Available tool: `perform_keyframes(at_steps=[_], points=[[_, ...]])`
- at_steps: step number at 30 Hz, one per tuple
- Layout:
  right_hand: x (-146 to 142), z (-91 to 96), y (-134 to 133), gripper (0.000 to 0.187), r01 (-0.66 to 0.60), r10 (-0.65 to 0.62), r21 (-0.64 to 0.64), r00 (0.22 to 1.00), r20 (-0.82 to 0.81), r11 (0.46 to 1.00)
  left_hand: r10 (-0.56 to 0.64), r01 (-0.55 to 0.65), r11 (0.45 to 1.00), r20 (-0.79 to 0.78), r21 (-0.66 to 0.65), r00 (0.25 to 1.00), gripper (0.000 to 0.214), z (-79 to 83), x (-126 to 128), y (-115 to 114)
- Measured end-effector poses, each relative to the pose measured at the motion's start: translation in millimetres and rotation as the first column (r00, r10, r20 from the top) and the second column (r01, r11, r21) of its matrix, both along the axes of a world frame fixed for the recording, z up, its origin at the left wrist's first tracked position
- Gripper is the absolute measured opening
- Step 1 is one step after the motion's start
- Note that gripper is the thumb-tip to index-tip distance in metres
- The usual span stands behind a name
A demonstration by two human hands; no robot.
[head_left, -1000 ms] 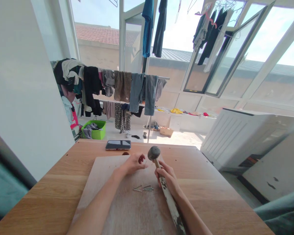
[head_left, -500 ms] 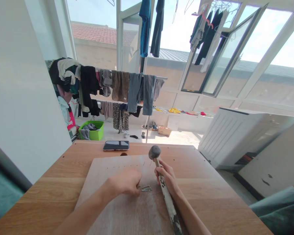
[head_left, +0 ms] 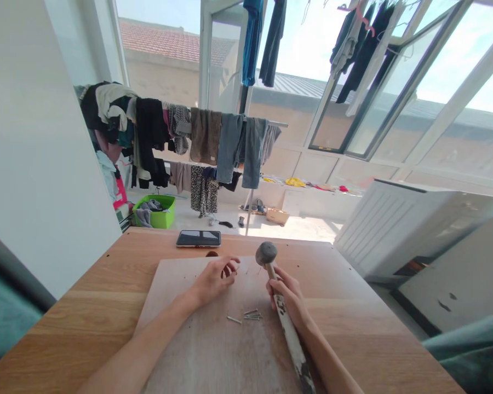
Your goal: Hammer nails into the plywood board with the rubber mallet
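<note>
1. The mallet (head_left: 288,334) is gripped in the right hand (head_left: 290,295), head uppermost.
2. The left hand (head_left: 217,278) is half-curled, a nail (head_left: 238,268) at its fingertips — whether gripped cannot be told.
3. Loose nails (head_left: 253,317) are laid on the board (head_left: 213,355) — nearer than both hands.
4. The board is supported by the desk (head_left: 373,328).

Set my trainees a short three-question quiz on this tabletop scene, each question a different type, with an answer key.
1. Which hand grips the mallet?
2. True or false: the phone lies on the tabletop, beyond the board.
3. Where do the loose nails lie? A) on the phone; B) on the board; C) on the bare tabletop.

Key: 1. the right hand; 2. true; 3. B.
</note>
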State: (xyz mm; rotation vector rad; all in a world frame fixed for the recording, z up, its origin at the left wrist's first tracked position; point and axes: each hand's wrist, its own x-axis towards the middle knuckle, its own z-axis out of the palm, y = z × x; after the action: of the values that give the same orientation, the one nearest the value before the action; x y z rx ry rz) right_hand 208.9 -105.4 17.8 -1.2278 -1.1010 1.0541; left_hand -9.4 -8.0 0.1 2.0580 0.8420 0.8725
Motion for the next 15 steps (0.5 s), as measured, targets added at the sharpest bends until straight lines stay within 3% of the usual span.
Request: perform_keyframes(at_steps=[4, 10, 15], points=[[-0.1, 2.5, -1.0, 0.053, 0.018, -0.018, -0.007, 1.000, 0.008, 1.000, 0.033, -0.032, 0.999, -0.031, 0.044, 0.999, 0.026, 2.9, 0.8, -1.8], [1.3, 4.9, -0.9, 0.049, 0.022, -0.022, 0.011, 1.000, -0.010, 1.000, 0.095, -0.095, 0.995, -0.091, 0.006, 0.991, 0.015, 13.8, 2.0, -7.6], [1.8, 5.5, -0.3, 0.050, 0.033, -0.034, -0.006, 0.999, -0.029, 0.999, 0.110, -0.097, 0.992, -0.173, 0.085, 0.979, 0.014, 13.1, 3.9, -8.4]])
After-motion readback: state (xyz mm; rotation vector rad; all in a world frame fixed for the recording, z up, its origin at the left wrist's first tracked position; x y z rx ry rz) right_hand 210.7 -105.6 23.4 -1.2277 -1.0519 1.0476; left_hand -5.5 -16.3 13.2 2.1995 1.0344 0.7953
